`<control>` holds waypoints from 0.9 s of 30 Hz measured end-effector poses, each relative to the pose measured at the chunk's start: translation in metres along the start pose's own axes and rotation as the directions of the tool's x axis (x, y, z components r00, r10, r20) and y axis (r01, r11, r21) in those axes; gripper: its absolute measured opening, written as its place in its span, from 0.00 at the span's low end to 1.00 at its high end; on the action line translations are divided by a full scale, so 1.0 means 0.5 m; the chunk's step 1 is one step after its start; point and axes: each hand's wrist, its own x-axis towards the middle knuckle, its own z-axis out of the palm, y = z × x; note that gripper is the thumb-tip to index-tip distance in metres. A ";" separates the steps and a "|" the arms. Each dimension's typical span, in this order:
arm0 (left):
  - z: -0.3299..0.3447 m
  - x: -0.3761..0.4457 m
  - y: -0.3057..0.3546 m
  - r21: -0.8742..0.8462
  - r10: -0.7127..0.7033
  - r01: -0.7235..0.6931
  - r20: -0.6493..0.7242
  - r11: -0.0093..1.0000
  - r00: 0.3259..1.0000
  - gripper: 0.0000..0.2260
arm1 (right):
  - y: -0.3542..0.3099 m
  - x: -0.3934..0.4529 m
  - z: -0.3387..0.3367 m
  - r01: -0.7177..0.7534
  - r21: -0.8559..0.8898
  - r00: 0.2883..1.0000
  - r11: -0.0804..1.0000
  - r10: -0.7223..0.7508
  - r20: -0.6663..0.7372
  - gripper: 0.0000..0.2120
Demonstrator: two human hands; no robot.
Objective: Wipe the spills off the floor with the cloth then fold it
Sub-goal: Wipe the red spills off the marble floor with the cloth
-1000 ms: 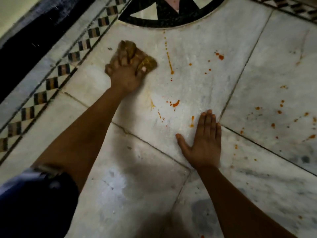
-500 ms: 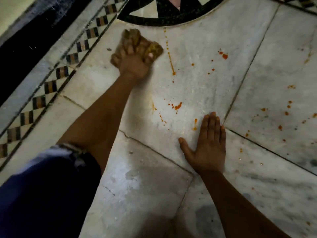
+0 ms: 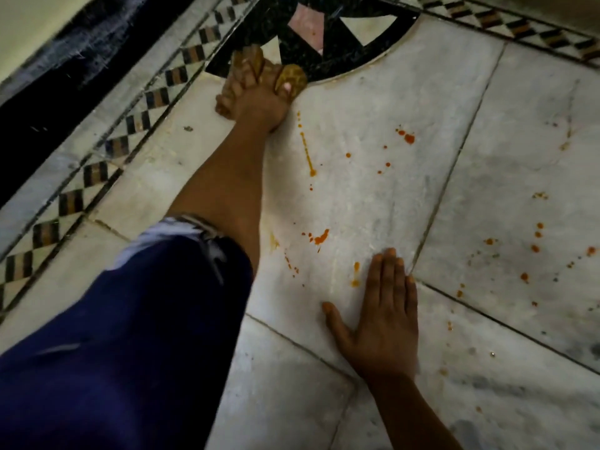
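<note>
My left hand grips a bunched yellow-brown cloth and presses it to the white marble floor, right at the rim of the black inlay. Most of the cloth is hidden under the fingers. Orange spills dot the floor: a streak just behind the cloth, a splash in the middle, drops to the right. My right hand lies flat on the marble, fingers straight, beside a small orange smear.
A checkered border strip runs along the left, with a dark skirting and wall beyond it. More orange spots are scattered over the right tile. My blue sleeve fills the lower left.
My left hand has pushed the cloth farther away across the floor, from the open marble up to the edge of the black inlay. My right hand has stayed flat in place.
</note>
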 end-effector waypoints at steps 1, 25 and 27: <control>0.004 0.004 0.023 0.012 0.029 -0.030 0.003 0.999 1.000 0.25 | 0.001 0.000 0.000 -0.002 0.002 1.000 1.000 0.002 0.005 0.44; 0.040 -0.265 -0.137 0.243 0.552 -0.561 0.111 0.791 0.826 0.27 | 0.002 -0.001 0.000 -0.007 0.018 1.000 1.000 0.007 0.011 0.44; 0.019 -0.210 -0.139 0.241 0.358 -0.373 0.103 0.896 0.928 0.30 | 0.002 0.002 0.001 -0.008 0.016 1.000 1.000 0.008 0.012 0.44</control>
